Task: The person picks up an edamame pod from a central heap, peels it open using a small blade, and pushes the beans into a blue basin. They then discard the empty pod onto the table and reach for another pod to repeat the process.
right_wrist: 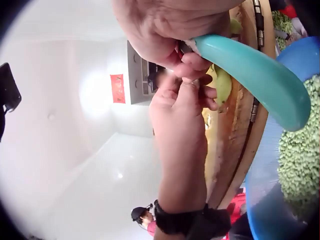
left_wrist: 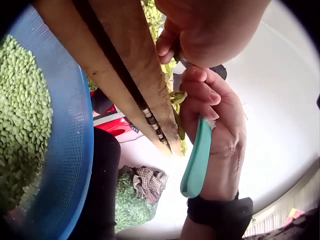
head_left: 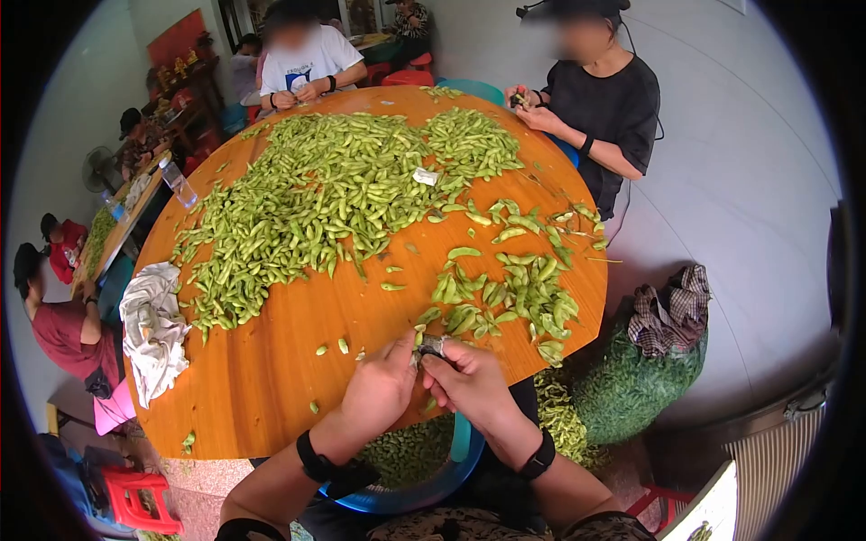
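Over the near table edge, my left hand (head_left: 377,386) and right hand (head_left: 473,382) meet at the fingertips. A teal handle (right_wrist: 250,72) is gripped in my right hand (right_wrist: 170,25), its far end sticking out below the palm in the left wrist view; the tool's working end is mostly hidden by fingers. My left hand (right_wrist: 180,112) pinches a green pod (right_wrist: 223,89), seen beside its fingers in the right wrist view. Below both hands is a blue basket (left_wrist: 75,130) of shelled green beans (left_wrist: 20,100).
A large pile of pods (head_left: 316,189) covers the far part of the round table (head_left: 298,361), with loose pods (head_left: 541,288) at right. A white cloth (head_left: 153,329) lies at left. A green net sack (head_left: 645,388) stands right. Two people sit across; others sit at far left.
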### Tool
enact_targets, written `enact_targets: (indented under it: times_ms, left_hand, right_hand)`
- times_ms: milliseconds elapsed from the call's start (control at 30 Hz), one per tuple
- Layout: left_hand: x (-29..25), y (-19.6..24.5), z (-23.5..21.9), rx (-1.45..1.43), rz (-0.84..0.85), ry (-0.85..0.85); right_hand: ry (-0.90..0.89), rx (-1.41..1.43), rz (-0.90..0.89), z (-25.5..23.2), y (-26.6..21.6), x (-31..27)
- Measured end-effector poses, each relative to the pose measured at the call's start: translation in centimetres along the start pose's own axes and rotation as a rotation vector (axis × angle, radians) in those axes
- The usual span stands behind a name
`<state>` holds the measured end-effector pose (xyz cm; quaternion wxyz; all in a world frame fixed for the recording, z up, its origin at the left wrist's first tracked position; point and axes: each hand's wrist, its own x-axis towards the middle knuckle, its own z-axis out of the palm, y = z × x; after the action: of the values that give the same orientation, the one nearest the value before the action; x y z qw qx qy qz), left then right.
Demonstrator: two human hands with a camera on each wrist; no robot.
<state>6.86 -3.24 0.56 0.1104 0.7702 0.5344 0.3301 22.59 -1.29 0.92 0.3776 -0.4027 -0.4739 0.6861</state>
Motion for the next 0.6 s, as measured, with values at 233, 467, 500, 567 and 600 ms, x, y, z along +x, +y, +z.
enact_targets:
  times_ms: [233,467,500,567,600]
  left_hand:
    - [0.1,-1.7,0.4,-0.162,-0.015,0.043]
    - [0.3,-3.0,0.2,-0.739,-0.305,-0.089]
    - [0.6,-3.1,0.1,-0.836,-0.351,-0.113]
    - [0.9,-3.6,-0.1,-0.950,-0.396,-0.122]
    - [1.0,-3.8,-0.3,-1.059,-0.439,-0.130]
  right_hand:
    - [0.078,-0.037,-0.061,0.9,0.4,1.1]
    - [-0.011,0.182,0.186,0.0,-0.7,2.6]
    - [-0.039,0.233,0.181,-0.3,-0.7,2.8]
    - [-0.089,0.262,0.214,-1.0,-0.7,3.4]
    - [-0.144,0.293,0.241,-1.4,-0.8,3.7]
